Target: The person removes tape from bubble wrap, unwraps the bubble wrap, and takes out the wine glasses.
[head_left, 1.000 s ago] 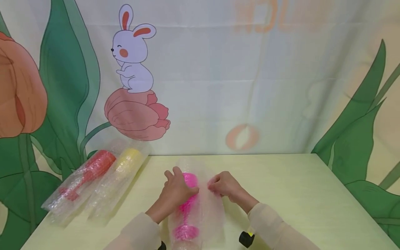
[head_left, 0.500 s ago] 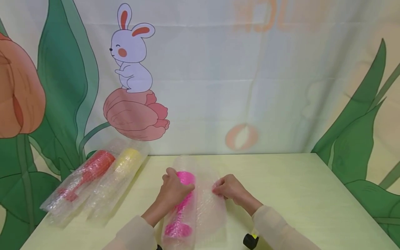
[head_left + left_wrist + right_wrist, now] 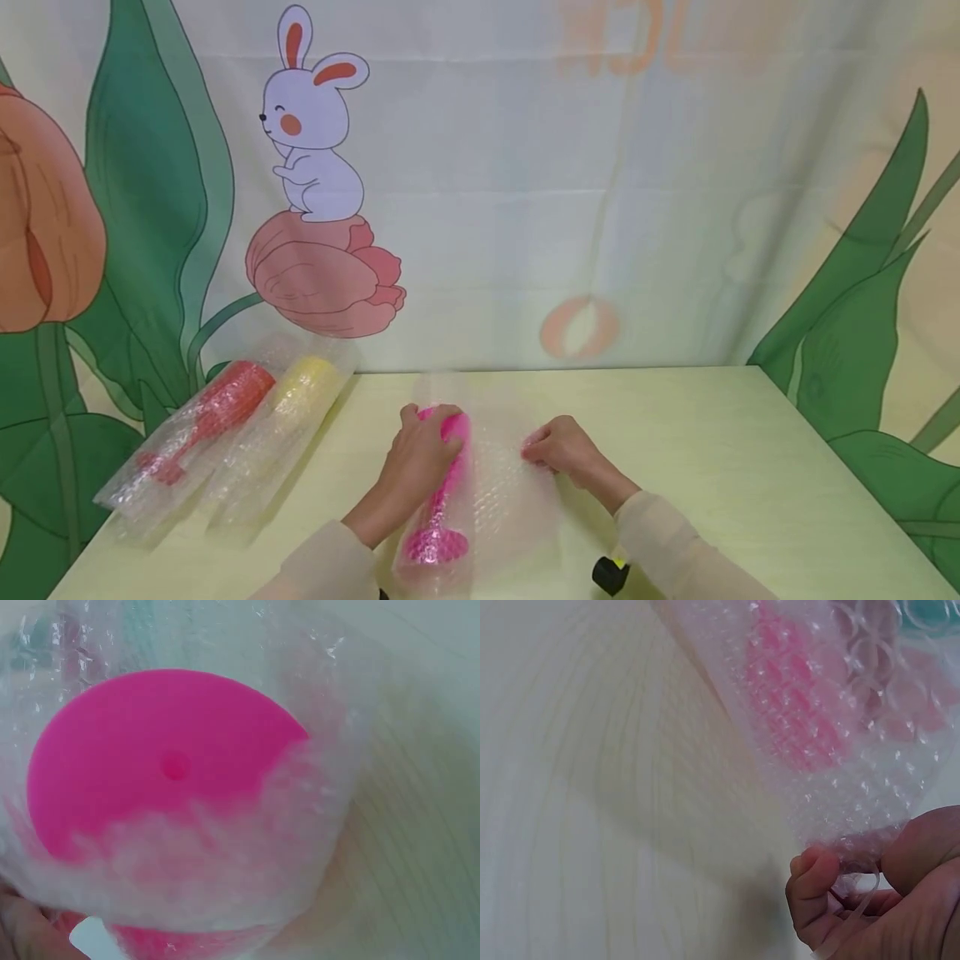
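A pink goblet [image 3: 437, 546] lies lengthwise on the table, its round base towards me, with clear bubble wrap [image 3: 502, 508] around it. My left hand [image 3: 416, 458] grips the wrapped goblet near its bowl, fingers curled over the top. In the left wrist view the flat pink base [image 3: 165, 735], with a small round dimple in it, shows at the open end of the wrap. To the right, my right hand [image 3: 567, 450] pinches the loose edge of the wrap between thumb and fingers, as the bubble wrap [image 3: 862, 787] in the right wrist view confirms.
Two more bubble-wrapped goblets, one red [image 3: 236, 396] and one yellow [image 3: 311, 379], lie side by side at the table's left edge. A printed curtain [image 3: 480, 208] hangs behind the pale table [image 3: 712, 467]. Both wrists carry small black devices, one a black camera [image 3: 610, 575].
My right hand has drawn the wrap's loose edge further right, spreading the flap. My left hand has shifted slightly left and its fingers now bend over the goblet's bowl.
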A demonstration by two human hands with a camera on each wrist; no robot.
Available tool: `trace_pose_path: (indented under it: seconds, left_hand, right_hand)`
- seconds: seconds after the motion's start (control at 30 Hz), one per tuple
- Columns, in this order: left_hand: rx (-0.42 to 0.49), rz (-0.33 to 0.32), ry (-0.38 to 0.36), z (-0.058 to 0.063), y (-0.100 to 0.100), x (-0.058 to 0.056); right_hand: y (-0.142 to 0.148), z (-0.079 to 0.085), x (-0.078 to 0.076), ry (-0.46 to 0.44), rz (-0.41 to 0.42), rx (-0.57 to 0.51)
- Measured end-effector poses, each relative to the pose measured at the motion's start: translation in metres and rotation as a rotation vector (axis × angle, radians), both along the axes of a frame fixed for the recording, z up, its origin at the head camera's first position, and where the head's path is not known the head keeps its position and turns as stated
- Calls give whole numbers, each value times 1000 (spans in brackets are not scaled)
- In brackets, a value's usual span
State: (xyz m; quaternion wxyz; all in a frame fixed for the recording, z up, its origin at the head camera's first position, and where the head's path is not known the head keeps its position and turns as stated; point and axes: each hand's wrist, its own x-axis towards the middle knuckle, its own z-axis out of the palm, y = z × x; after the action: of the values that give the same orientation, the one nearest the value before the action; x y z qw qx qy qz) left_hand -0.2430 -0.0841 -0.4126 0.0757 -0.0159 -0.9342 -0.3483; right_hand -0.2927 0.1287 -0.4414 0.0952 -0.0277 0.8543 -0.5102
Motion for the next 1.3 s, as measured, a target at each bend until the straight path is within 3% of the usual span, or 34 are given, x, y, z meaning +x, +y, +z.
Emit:
trace_pose_path:
  seconds: [0.1,0.37,0.63,0.9,1.13,1.3]
  left_hand:
    - [-25,-21,-7,1,2,0]
    - [-132,14,-38,-4,4,-1]
    - [-58,12,-48,-6,2,-6]
    - [-112,30,-28,-4,-5,-12]
    - [12,46,-65,2,-8,-16]
    - [20,2,-53,2,-8,-15]
  right_hand:
    - [1,-1,-1,3,-12,3]
    - [3,-1,-4,17,-24,-31]
    - [8,-4,-6,24,-33,-41]
    - [17,-5,-9,39,-49,-17]
    - [25,-4,-11,8,-61,-21]
    - [32,-6,-14,-5,-88,-3]
